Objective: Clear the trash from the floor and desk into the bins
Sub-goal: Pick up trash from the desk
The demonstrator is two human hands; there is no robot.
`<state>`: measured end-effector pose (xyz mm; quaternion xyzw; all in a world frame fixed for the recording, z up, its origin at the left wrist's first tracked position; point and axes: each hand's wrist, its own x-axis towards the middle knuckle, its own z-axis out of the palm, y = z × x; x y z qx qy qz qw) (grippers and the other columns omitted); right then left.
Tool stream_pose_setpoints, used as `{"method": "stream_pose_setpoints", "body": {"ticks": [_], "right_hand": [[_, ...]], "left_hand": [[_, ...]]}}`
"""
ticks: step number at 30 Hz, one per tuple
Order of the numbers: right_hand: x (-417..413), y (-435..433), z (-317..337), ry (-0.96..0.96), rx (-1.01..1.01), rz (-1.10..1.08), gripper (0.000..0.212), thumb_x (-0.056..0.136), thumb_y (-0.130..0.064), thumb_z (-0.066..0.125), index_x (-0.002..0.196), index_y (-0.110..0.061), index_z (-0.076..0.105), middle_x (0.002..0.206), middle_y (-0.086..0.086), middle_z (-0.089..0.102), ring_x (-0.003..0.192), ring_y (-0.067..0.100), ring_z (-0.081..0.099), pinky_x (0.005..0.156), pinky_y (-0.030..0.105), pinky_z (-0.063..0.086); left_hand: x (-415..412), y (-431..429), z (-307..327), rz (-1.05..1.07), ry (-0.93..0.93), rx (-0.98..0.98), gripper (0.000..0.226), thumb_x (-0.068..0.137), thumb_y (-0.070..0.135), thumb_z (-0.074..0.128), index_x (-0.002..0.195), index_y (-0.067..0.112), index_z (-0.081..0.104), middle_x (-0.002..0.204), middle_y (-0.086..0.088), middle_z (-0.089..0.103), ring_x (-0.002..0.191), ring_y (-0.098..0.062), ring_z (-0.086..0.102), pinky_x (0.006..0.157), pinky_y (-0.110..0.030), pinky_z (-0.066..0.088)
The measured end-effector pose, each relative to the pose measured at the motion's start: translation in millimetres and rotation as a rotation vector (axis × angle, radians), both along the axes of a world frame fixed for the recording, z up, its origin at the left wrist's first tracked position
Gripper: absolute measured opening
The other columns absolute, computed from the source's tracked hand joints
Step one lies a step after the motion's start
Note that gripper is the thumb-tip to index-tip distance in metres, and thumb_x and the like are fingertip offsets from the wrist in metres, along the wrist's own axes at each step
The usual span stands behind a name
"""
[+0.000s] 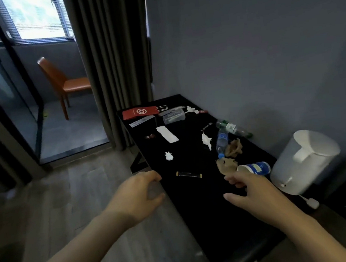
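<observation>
A black desk (207, 212) carries scattered trash: a tipped paper cup (256, 168), crumpled brown paper (227, 164), a clear water bottle (221, 142), a green-labelled bottle (232, 128), white tissue scraps (168, 156), a white paper strip (167, 134), a red paper bag (140, 112) and a small black-and-gold bar (189, 174). My left hand (138, 194) hovers at the desk's left edge, fingers loosely curled, holding nothing. My right hand (247, 189) is over the desk just short of the cup and brown paper, fingers spread, empty.
A white electric kettle (304, 161) stands at the desk's right end against the grey wall. A clear plastic box (172, 116) lies near the red bag. Wooden floor (69, 204) stretches left; an orange chair (64, 84) sits beyond the glass door. No bin is in view.
</observation>
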<state>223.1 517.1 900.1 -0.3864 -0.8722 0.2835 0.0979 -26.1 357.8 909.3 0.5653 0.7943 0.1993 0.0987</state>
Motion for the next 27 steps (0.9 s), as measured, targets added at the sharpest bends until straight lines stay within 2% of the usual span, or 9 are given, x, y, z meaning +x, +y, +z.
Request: {"method": "stream_pose_setpoints", "body": {"ticks": [6,11,15,20,23,27], "right_hand": [[-44.0,70.6,-31.4,0.0,-0.119,-0.01,0.047,0.083,-0.043,0.068,0.127,-0.038,0.052,0.11,-0.025,0.053,0.101,-0.011,0.05,0.07,0.005,0.043],[-75.6,126.4,-57.0,0.002,-0.2,-0.05,0.044,0.083,-0.041,0.069,0.124,-0.039,0.053,0.11,-0.024,0.054,0.098,-0.014,0.049,0.07,-0.004,0.038],[-92.8,158.6,-77.0,-0.003,-0.198,-0.134,0.043,0.082,-0.042,0.07,0.122,-0.038,0.055,0.108,-0.021,0.055,0.096,-0.008,0.052,0.066,0.003,0.039],[-100.0,172.6,-98.4,-0.044,-0.234,-0.227,0.046,0.081,-0.042,0.07,0.123,-0.034,0.056,0.106,-0.019,0.054,0.093,-0.009,0.051,0.065,0.003,0.036],[-103.8,177.2,-110.1,-0.043,-0.289,-0.292,0.047,0.08,-0.042,0.071,0.124,-0.035,0.055,0.107,-0.019,0.056,0.097,-0.005,0.053,0.072,0.008,0.04],[-106.3,177.1,-121.0,-0.034,-0.371,-0.421,0.046,0.081,-0.038,0.072,0.123,-0.032,0.057,0.111,-0.014,0.059,0.101,0.0,0.056,0.086,0.022,0.049]], "left_hand": [[-51.2,71.4,-23.3,-0.035,-0.047,-0.042,0.039,0.083,0.037,0.065,0.119,0.026,0.056,0.114,0.009,0.061,0.105,-0.008,0.058,0.089,-0.022,0.046],[-88.1,137.6,-42.1,-0.074,-0.035,-0.086,0.041,0.084,0.034,0.066,0.122,0.024,0.056,0.114,0.011,0.061,0.106,-0.008,0.058,0.088,-0.019,0.045],[-104.6,187.2,-65.3,-0.134,-0.048,-0.156,0.04,0.086,0.034,0.064,0.123,0.023,0.056,0.113,0.009,0.062,0.103,-0.01,0.06,0.086,-0.023,0.049],[-116.0,226.8,-104.3,-0.186,-0.076,-0.305,0.04,0.086,0.031,0.064,0.122,0.018,0.057,0.115,0.003,0.059,0.104,-0.015,0.058,0.089,-0.031,0.049],[-116.6,254.3,-126.9,-0.219,-0.092,-0.351,0.037,0.084,0.031,0.065,0.119,0.02,0.058,0.11,0.004,0.059,0.097,-0.013,0.059,0.084,-0.03,0.052],[-112.2,288.3,-161.0,-0.318,-0.096,-0.418,0.04,0.082,0.033,0.066,0.119,0.018,0.058,0.111,0.001,0.059,0.096,-0.015,0.06,0.084,-0.03,0.051]]}}
